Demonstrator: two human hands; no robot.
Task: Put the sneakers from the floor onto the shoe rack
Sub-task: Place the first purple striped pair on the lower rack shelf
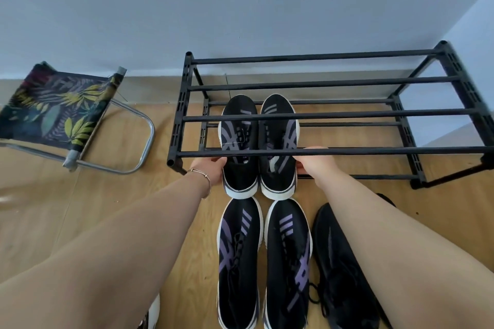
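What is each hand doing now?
Left hand: shut on the left sneaker on the rack.
Right hand: shut on the right sneaker.

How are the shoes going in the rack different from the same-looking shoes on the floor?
The pair in the rack sits under the bars of the shoe rack; the pair on the floor lies in front of it. The left hand and right hand grip the rack pair; nobody touches the floor pair. Both are black with purple stripes and white soles.
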